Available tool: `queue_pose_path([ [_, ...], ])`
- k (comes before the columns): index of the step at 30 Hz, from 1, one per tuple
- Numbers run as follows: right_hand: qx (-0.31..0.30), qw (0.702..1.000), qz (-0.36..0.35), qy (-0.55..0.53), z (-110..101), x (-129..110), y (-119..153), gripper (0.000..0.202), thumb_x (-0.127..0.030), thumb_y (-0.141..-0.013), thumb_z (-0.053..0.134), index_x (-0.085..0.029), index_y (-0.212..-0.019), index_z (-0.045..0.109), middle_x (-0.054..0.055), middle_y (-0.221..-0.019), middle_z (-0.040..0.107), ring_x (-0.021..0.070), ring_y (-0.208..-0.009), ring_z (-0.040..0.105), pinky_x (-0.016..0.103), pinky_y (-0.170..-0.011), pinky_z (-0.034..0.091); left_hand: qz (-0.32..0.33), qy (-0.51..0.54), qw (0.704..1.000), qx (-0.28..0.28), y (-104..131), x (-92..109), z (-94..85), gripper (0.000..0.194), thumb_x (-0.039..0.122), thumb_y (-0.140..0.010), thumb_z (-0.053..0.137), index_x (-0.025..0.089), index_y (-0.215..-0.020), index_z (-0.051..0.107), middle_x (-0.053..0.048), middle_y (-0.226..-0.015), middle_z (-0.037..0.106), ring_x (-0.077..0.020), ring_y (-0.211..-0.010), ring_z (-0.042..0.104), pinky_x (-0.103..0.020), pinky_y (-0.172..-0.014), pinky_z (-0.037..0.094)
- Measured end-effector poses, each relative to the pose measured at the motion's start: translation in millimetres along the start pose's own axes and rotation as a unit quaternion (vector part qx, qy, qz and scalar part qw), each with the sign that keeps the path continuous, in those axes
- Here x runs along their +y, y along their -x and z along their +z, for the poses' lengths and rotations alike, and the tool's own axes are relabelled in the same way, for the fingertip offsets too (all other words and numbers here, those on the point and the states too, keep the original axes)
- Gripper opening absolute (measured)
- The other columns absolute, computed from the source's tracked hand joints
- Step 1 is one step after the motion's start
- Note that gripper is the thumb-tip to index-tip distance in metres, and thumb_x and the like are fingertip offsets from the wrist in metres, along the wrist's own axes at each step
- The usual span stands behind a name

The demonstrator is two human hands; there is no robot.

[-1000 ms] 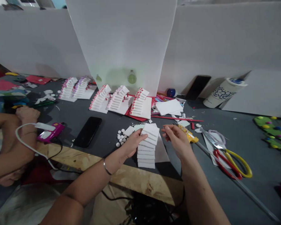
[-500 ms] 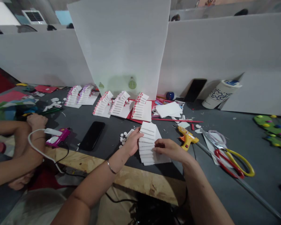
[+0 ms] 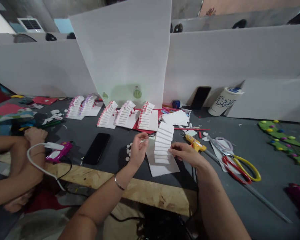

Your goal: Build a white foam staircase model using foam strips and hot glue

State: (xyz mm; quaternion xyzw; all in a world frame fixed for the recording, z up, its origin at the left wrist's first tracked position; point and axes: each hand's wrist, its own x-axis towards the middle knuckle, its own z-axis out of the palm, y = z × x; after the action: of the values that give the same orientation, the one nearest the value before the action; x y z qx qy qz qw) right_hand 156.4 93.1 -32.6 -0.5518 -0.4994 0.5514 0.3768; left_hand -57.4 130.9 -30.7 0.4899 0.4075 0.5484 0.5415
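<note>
A small white foam staircase (image 3: 162,146) stands in front of me, its stacked steps curving upward. Under it lies a white foam sheet (image 3: 165,169). My right hand (image 3: 186,154) pinches the staircase by its right edge, thumb and fingertips on the middle steps. My left hand (image 3: 139,150) is raised to the left of it, fingers loosely bent and apart, with nothing in them. Several small white discs (image 3: 128,151) lie on the table beside my left hand. Farther back stand similar finished-looking staircases (image 3: 125,115) with pink and red dots along their edges.
To the right lie a yellow glue gun (image 3: 195,143), scissors (image 3: 240,166) with red and yellow handles, and a clear glue stick (image 3: 270,203). A black phone (image 3: 97,148) lies at left. Another person's arms (image 3: 20,160) rest by a purple glue gun (image 3: 60,151). A white cup (image 3: 225,101) leans behind.
My left hand has let go of the staircase and drawn back left. The staircase has shifted up and right over its sheet in my right hand. The view has turned slightly right.
</note>
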Motion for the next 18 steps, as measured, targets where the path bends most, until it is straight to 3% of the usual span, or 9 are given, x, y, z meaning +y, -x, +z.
queue_pose_path([
  [3, -0.058, 0.998, -0.001, 0.034, 1.0, -0.7, 2.2, 0.028, -0.044, -0.069, 0.072, -0.017, -0.072, 0.063, -0.005, -0.056, 0.054, 0.0066, -0.045, 0.041, 0.019, -0.041, 0.029, 0.06, -0.081, 0.995, 0.025, 1.4, 16.1, -5.5, 0.022, 0.035, -0.081, 0.065, 0.021, -0.098, 0.061, -0.006, -0.103, 0.064, -0.0179, -0.095, 0.059, -0.027, -0.086, 0.045],
  [9, -0.088, 0.993, 0.033, 0.076, 9.2, -5.0, 3.7, 0.023, -0.039, -0.069, 0.073, -0.018, -0.074, 0.064, -0.004, -0.056, 0.058, 0.0086, -0.047, 0.047, 0.02, -0.041, 0.034, 0.108, -0.193, 0.975, -0.032, 34.1, 47.5, -17.0, 0.018, 0.033, -0.087, 0.058, 0.022, -0.096, 0.068, -0.006, -0.093, 0.066, -0.0194, -0.086, 0.059, -0.028, -0.082, 0.044],
  [12, -0.074, 0.995, 0.023, 0.066, 11.5, -2.8, 1.8, 0.025, -0.04, -0.068, 0.074, -0.018, -0.071, 0.063, -0.004, -0.055, 0.058, 0.0088, -0.046, 0.048, 0.02, -0.041, 0.035, 0.135, -0.283, 0.944, -0.104, 64.1, 38.1, -24.0, 0.015, 0.025, -0.088, 0.056, 0.022, -0.093, 0.07, -0.007, -0.092, 0.067, -0.02, -0.086, 0.059, -0.03, -0.081, 0.045],
  [15, -0.082, 0.995, 0.019, 0.056, 13.5, 0.6, -1.1, 0.027, -0.042, -0.068, 0.073, -0.017, -0.071, 0.062, -0.004, -0.056, 0.058, 0.0081, -0.045, 0.048, 0.02, -0.04, 0.037, 0.185, -0.361, 0.892, -0.201, 87.4, 15.5, -31.7, 0.019, 0.019, -0.09, 0.051, 0.021, -0.097, 0.069, -0.009, -0.095, 0.068, -0.0205, -0.09, 0.059, -0.033, -0.082, 0.047],
  [18, -0.103, 0.992, 0.038, 0.062, 16.3, 3.7, -4.7, 0.029, -0.043, -0.068, 0.072, -0.017, -0.072, 0.06, -0.004, -0.056, 0.059, 0.0077, -0.045, 0.05, 0.019, -0.041, 0.038, 0.238, -0.411, 0.856, -0.205, 98.8, -4.4, -38.4, 0.022, 0.016, -0.093, 0.047, 0.018, -0.101, 0.067, -0.008, -0.094, 0.068, -0.0189, -0.089, 0.059, -0.034, -0.079, 0.05],
])
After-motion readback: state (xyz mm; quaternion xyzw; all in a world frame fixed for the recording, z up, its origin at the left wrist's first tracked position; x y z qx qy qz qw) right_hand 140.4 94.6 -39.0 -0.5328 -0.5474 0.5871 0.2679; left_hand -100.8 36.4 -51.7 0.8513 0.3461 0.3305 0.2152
